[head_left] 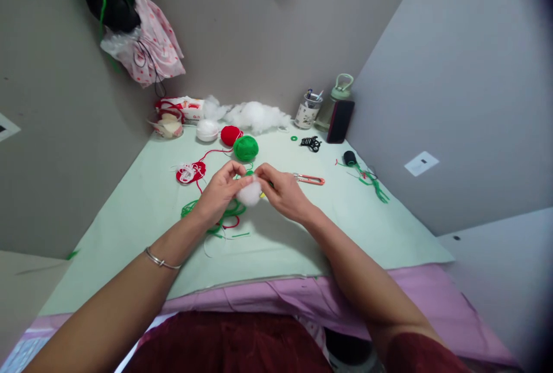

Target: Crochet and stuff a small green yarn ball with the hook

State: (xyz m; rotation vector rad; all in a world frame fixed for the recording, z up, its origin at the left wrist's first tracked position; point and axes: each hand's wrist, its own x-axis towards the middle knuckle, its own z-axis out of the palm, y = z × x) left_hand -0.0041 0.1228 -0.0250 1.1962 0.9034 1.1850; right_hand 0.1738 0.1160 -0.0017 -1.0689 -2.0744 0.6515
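Over the middle of the table, both my hands meet at a tuft of white fibre stuffing [249, 193]. My left hand [220, 189] pinches its left side between thumb and fingers. On the other side, the closed fingers of my right hand [283, 191] press at the top of the tuft. A small green yarn piece [249, 173] shows between the fingertips, partly hidden. A bit of something yellow [262, 195] peeks out by my right fingers; its kind is unclear. Loose green yarn [235, 210] lies below my left hand.
Behind the hands sit a green yarn ball [246, 148], a red yarn ball [231, 136], a white yarn ball [207, 130] and a stuffing heap [257, 116]. An orange-handled cutter [311, 179], black scissors [311, 143], a phone [341, 122] and yarn scraps [375, 183] lie right.
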